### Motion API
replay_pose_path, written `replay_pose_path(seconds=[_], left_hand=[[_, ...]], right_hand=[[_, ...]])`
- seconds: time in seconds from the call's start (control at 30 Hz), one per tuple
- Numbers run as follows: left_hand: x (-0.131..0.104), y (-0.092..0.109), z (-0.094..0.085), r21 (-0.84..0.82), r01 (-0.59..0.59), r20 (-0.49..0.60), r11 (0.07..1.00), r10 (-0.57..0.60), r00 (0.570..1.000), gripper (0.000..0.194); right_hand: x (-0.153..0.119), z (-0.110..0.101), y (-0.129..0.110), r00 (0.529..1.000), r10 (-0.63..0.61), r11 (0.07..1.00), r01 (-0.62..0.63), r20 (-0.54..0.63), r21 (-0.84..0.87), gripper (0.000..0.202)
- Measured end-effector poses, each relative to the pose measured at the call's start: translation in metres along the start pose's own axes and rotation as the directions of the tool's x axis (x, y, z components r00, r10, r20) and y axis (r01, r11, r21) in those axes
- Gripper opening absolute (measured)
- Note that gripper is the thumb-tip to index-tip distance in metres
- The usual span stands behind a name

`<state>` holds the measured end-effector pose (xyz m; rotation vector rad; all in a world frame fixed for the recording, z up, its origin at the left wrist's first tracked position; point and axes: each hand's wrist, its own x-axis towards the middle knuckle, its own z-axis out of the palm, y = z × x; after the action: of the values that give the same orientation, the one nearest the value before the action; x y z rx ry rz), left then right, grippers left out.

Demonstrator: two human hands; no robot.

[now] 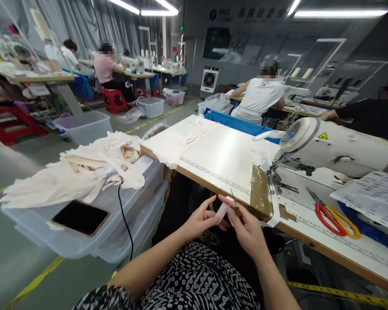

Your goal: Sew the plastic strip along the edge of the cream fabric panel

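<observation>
My left hand (200, 219) and my right hand (247, 228) meet in front of my lap, just below the near edge of the sewing table (220, 159). Between their fingertips they pinch a small white strip of fabric (222, 212). The right hand also seems to hold a thin metal tool (233, 199) that points up toward the table edge. A white sewing machine (330, 144) stands on the table to the right of my hands.
Red and yellow scissors (334, 217) and printed papers (373, 193) lie on the table at right. To my left a clear plastic bin (116, 215) carries cream fabric pieces (84, 170) and a black phone (80, 217). Other people sit at machines beyond.
</observation>
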<state>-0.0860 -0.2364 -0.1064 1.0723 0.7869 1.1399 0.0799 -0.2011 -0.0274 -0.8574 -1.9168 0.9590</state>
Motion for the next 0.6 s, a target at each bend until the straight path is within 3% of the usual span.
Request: replay_pose_path(seconds=[0.03, 0.13, 0.23, 0.4, 0.6], left_hand=[[0.000, -0.011, -0.002, 0.045, 0.050, 0.008, 0.998, -0.051, 0.999, 0.087], [-0.004, -0.049, -0.008, 0.240, 0.270, 0.085, 0.932, -0.297, 0.951, 0.052], [-0.010, -0.073, -0.014, 0.346, 0.351, 0.108, 0.870, -0.409, 0.906, 0.034], [-0.015, -0.075, -0.020, 0.406, 0.356, 0.140, 0.842, -0.442, 0.886, 0.038], [-0.017, -0.074, -0.021, 0.441, 0.338, 0.162, 0.832, -0.444, 0.881, 0.042]], right_hand=[[0.011, -0.011, -0.004, 0.999, -0.018, 1.000, 0.017, -0.026, -0.019, 0.039], [0.050, -0.048, -0.007, 0.992, -0.033, 0.998, 0.027, -0.119, -0.053, 0.038], [0.085, -0.080, 0.000, 0.962, -0.083, 0.996, 0.077, -0.258, -0.032, 0.040], [0.114, -0.108, 0.012, 0.941, -0.103, 0.991, 0.124, -0.322, 0.046, 0.038], [0.114, -0.116, 0.014, 0.947, -0.082, 0.989, 0.115, -0.310, 0.092, 0.039]])
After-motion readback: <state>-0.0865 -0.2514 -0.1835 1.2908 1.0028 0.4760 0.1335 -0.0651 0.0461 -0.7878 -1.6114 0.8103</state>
